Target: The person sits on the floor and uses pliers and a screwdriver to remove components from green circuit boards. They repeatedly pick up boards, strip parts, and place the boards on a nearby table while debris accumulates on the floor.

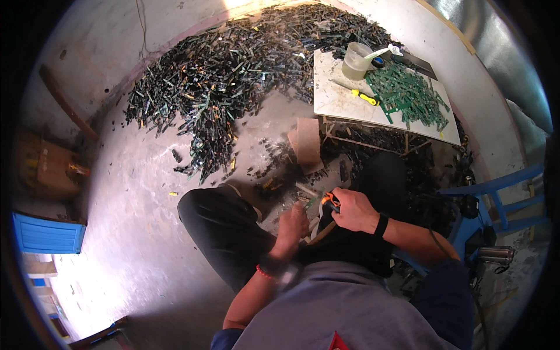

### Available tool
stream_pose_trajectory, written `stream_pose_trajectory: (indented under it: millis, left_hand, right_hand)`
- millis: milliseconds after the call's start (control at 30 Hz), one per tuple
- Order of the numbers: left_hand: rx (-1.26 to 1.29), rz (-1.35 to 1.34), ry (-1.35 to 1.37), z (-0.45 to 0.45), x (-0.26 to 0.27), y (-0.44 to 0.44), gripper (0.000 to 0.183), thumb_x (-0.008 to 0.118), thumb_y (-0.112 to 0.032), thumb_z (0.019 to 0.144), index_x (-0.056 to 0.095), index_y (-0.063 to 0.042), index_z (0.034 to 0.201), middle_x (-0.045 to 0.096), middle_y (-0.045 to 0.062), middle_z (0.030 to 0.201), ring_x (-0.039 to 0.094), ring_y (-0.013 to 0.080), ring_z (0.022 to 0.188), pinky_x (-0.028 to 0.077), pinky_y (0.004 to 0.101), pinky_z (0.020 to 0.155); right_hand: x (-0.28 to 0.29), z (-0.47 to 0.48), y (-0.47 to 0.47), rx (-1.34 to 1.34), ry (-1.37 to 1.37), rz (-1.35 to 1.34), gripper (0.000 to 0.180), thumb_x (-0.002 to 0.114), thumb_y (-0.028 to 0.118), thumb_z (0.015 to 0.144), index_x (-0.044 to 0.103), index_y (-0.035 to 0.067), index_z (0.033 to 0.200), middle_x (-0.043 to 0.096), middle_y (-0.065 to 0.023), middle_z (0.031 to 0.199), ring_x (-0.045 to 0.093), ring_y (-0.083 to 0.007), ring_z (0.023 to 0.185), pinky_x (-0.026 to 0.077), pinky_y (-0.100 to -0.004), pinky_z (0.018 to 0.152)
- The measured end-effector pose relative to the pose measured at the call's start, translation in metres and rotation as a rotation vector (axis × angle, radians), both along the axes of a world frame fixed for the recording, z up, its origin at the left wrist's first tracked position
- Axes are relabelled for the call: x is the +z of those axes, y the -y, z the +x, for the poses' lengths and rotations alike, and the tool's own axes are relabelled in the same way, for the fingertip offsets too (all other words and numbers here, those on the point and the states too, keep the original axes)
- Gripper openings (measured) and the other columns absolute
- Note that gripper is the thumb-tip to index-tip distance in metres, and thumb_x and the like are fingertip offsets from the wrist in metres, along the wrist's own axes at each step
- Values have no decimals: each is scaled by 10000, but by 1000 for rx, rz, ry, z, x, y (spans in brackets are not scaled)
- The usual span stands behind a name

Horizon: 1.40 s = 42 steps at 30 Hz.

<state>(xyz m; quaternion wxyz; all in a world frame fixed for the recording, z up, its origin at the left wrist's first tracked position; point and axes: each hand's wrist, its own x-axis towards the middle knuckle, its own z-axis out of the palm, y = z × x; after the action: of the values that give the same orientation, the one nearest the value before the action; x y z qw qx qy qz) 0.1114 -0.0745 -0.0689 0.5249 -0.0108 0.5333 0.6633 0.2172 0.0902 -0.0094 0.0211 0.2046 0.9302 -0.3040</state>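
Observation:
In front of my lap, my left hand (291,225) grips a small strip of green circuit board (309,204). My right hand (356,211) is closed around an orange and black hand tool (329,202), probably pliers or cutters; its working end is hard to make out. The tool and the strip are close together, but I cannot tell whether they touch. Beneath my hands, between my black-trousered legs, pale strips (307,189) show partly hidden on the floor.
A large heap of dark strips (205,100) covers the floor ahead. The low white table (332,96) bears green circuit boards (411,96), a plastic jug (355,61) and a yellow screwdriver (365,97). Cardboard (309,140) stands nearer. At right are a blue chair (498,188) and a metal flask (494,253).

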Motion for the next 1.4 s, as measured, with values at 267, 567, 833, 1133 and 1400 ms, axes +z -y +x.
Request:
stream_pose_trajectory:
  millis: [267, 567, 833, 1133, 1400]
  left_hand:
    - [80, 122, 226, -13, -9, 10, 433, 491, -444, 955, 350, -133, 689, 301, -23, 571, 273, 99, 472, 234, 248, 436]
    - [70, 150, 277, -16, -3, 5, 446, 444, -471, 964, 334, -165, 659, 242, -41, 533, 221, 105, 423, 213, 271, 438]
    - [23, 172, 197, -28, 16, -24, 442, 496, -474, 942, 358, -159, 664, 243, -44, 547, 213, 100, 455, 198, 263, 433]
    - [-36, 118, 92, -69, 36, -72, 456, 462, -453, 962, 328, -176, 626, 274, -61, 531, 258, 68, 438, 192, 251, 419]
    - [-73, 115, 37, -110, 36, -115, 451, 499, -461, 945, 345, -152, 655, 272, -35, 548, 244, 100, 450, 205, 259, 407]
  right_hand:
    - [-1, -7, -25, -55, 81, -110, 246, 538, 195, 794, 532, 8, 954, 585, -180, 753, 592, -376, 746, 454, -443, 660]
    - [41, -19, -95, -475, -129, 221, 325, 619, 339, 814, 530, 45, 923, 628, -162, 784, 614, -370, 778, 467, -464, 673]
    - [31, -33, -150, -776, -341, 187, 435, 658, 383, 779, 593, 39, 1037, 616, -160, 884, 606, -353, 832, 465, -429, 732]
    - [17, -73, -163, -470, -424, 475, 399, 735, 284, 706, 627, 51, 1012, 591, -124, 973, 540, -319, 934, 414, -424, 829]
    - [24, -109, -185, -836, -784, 140, 428, 750, 260, 751, 583, 24, 1066, 608, -100, 800, 577, -231, 695, 478, -354, 628]
